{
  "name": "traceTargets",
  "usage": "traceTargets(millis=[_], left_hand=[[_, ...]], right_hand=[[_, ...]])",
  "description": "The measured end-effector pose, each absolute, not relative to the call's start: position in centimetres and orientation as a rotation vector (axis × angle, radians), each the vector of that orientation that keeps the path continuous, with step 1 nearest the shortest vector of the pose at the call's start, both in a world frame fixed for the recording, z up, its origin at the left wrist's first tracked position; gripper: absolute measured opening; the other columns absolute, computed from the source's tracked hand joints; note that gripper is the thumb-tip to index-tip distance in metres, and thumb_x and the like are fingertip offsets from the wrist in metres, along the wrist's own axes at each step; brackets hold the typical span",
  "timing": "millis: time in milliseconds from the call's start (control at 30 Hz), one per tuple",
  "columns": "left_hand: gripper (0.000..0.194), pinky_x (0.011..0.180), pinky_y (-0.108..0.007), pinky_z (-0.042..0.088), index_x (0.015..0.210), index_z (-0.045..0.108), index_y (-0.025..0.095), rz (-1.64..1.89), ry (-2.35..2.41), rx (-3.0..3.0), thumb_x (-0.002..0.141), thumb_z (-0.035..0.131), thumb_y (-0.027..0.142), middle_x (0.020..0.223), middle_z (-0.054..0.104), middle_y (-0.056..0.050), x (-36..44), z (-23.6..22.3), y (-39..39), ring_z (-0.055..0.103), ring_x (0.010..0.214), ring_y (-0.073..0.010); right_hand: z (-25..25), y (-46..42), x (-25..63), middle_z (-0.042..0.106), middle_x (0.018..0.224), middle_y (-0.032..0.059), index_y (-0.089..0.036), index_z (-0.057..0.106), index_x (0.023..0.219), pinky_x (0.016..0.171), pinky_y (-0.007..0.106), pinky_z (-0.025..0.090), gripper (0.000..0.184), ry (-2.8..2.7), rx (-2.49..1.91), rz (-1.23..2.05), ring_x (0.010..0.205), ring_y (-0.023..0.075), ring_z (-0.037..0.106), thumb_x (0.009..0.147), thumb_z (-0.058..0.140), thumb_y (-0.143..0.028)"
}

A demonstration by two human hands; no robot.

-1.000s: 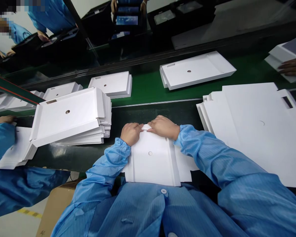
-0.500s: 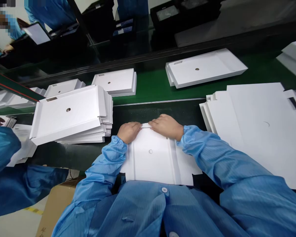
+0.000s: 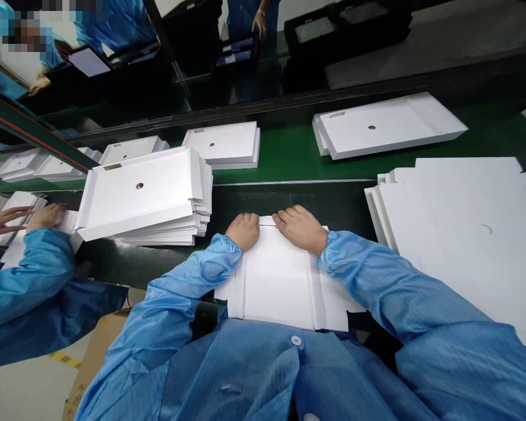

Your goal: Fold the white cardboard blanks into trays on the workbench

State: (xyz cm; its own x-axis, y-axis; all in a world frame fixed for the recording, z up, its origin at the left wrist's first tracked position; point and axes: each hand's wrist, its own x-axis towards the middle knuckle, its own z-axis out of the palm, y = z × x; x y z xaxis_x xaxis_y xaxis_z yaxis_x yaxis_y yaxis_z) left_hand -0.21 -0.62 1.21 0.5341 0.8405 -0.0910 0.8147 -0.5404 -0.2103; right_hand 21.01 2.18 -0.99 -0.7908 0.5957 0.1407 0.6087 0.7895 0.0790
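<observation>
- While the white card (image 3: 276, 280) lies on the tabletop (image 3: 241, 199) against the jacket (image 3: 258, 362), the left hand (image 3: 244, 232) rests half-curled, the right hand (image 3: 302, 230) flatter, at its far edge; any grip, I cannot tell;
- uneven pressure might crease it crookedly.

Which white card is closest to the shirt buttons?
The middle card, under the left hand and right hand; the left pile and right pile lie farther away.

White cardboard sheet (image 3: 276, 280), creased, sides spread out, lying on dark worktop (image 3: 298, 196).
</observation>
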Motion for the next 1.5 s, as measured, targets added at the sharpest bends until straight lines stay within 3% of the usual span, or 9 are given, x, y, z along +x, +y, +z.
traceTargets(millis=[167, 367, 700, 933, 1067, 1167, 1267, 1367, 1500], left_hand=[[0.035, 0.069, -0.041, 0.038, 0.102, 0.069, 0.001, 0.323, -1.365, -2.658, 0.092, 0.036, 0.003, 0.092, 0.064, -0.020, -0.3, 1.3, -0.5, 0.061, 0.085, -0.0279], [0.035, 0.067, -0.040, 0.037, 0.102, 0.069, -0.002, 0.427, -1.286, -2.644, 0.091, 0.035, 0.003, 0.095, 0.066, -0.025, 0.0, 1.3, -0.5, 0.064, 0.085, -0.0300], [0.046, 0.075, -0.041, 0.042, 0.135, 0.054, 0.001, 0.245, -1.249, -2.594, 0.098, 0.030, 0.008, 0.100, 0.068, -0.019, -0.4, 4.9, -1.2, 0.065, 0.090, -0.0267], [0.038, 0.074, -0.034, 0.052, 0.135, 0.059, 0.019, -0.086, -1.382, -2.672, 0.101, 0.042, 0.022, 0.114, 0.066, -0.012, -1.2, 7.4, -1.7, 0.068, 0.092, -0.0207], [0.034, 0.080, -0.031, 0.056, 0.125, 0.064, 0.019, -0.358, -1.391, -2.731, 0.102, 0.041, 0.027, 0.113, 0.067, -0.011, -3.0, 9.9, -3.2, 0.067, 0.096, -0.0187], [0.032, 0.088, -0.032, 0.056, 0.120, 0.067, 0.019, -0.664, -1.466, -2.590, 0.101, 0.043, 0.028, 0.109, 0.069, -0.010, -5.9, 13.0, -5.0, 0.066, 0.100, -0.0185], [0.031, 0.088, -0.034, 0.056, 0.111, 0.071, 0.018, -0.953, -1.664, -2.223, 0.098, 0.050, 0.038, 0.101, 0.071, -0.007, -10.5, 16.4, -6.3, 0.065, 0.096, -0.0190], [0.043, 0.081, -0.032, 0.056, 0.120, 0.069, 0.012, -1.299, -1.859, -1.718, 0.093, 0.058, 0.044, 0.100, 0.073, -0.005, -16.4, 18.7, -6.3, 0.064, 0.085, -0.0157], [0.044, 0.070, -0.029, 0.056, 0.120, 0.068, 0.010, -1.439, -1.954, -1.416, 0.089, 0.058, 0.040, 0.098, 0.074, -0.002, -24.8, 19.6, -5.6, 0.059, 0.075, -0.0127]], right_hand=[[-1.1, 2.2, 21.0, 0.069, 0.113, 0.0171, -0.009, 0.061, 0.132, 0.088, 0.040, 0.032, 0.044, -2.902, -0.983, -0.158, 0.097, 0.0268, 0.056, 0.099, 0.033, -0.013], [-1.2, 2.3, 20.7, 0.069, 0.118, 0.0227, -0.001, 0.062, 0.130, 0.085, 0.040, 0.034, 0.044, -2.956, -0.915, -0.228, 0.095, 0.0267, 0.062, 0.097, 0.035, -0.009], [3.4, 1.8, 22.4, 0.074, 0.100, 0.0183, -0.002, 0.066, 0.123, 0.081, 0.039, 0.033, 0.041, -2.902, -0.945, -0.301, 0.083, 0.0243, 0.064, 0.098, 0.034, -0.010], [6.6, 0.3, 24.0, 0.075, 0.111, 0.0161, -0.010, 0.069, 0.121, 0.094, 0.042, 0.038, 0.041, -2.760, -0.935, -0.205, 0.096, 0.0257, 0.067, 0.099, 0.035, -0.014], [8.4, -0.8, 25.8, 0.068, 0.130, 0.0133, -0.018, 0.063, 0.133, 0.101, 0.045, 0.040, 0.043, -2.540, -1.023, -0.111, 0.119, 0.0296, 0.061, 0.102, 0.038, -0.031], [9.0, -0.7, 27.9, 0.066, 0.133, 0.0157, -0.015, 0.060, 0.138, 0.099, 0.046, 0.043, 0.051, -2.313, -1.179, -0.112, 0.121, 0.0317, 0.060, 0.103, 0.035, -0.041], [8.0, 0.1, 29.2, 0.070, 0.124, 0.0169, -0.011, 0.064, 0.131, 0.095, 0.043, 0.046, 0.054, -2.231, -1.265, -0.085, 0.114, 0.0303, 0.064, 0.104, 0.030, -0.043], [5.3, 0.9, 29.1, 0.072, 0.119, 0.0149, -0.013, 0.070, 0.122, 0.091, 0.042, 0.048, 0.053, -2.467, -1.279, 0.012, 0.107, 0.0299, 0.065, 0.103, 0.032, -0.045], [1.0, 1.0, 27.8, 0.063, 0.136, 0.0159, -0.016, 0.065, 0.130, 0.096, 0.045, 0.046, 0.053, -2.749, -1.293, 0.080, 0.120, 0.0327, 0.059, 0.100, 0.038, -0.050]])
